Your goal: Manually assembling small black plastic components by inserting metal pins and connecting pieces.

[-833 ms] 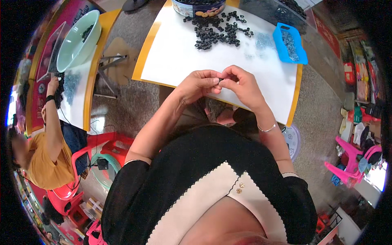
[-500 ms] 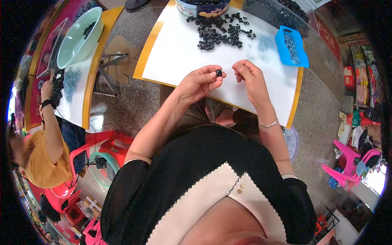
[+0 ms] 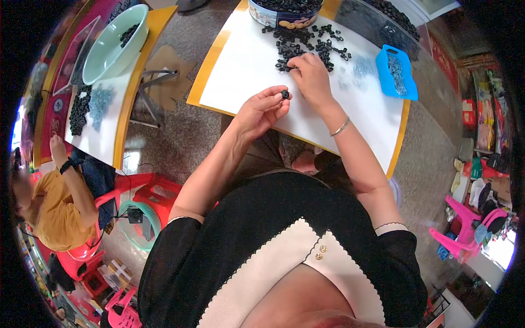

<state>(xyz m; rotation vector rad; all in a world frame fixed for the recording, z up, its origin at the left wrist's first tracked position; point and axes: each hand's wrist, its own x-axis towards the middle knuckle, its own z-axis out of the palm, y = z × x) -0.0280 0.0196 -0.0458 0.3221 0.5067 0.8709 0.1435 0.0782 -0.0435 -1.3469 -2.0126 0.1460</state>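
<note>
White table (image 3: 235, 71) — black parts (image 3: 295, 38), tin (image 3: 268, 17), blue tray (image 3: 411, 86), pale bits (image 3: 363, 65)

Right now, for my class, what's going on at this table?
The person's left hand holds one small black part above the white table. The right hand is at the near side of the pile of black parts; whether it grips any is unclear. A blue tray of pale pieces sits farther right.

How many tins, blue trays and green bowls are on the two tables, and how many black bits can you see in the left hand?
Black bit in the left hand: 1
Tin: 1
Blue tray: 1
Green bowl: 1
Total: 4
</note>
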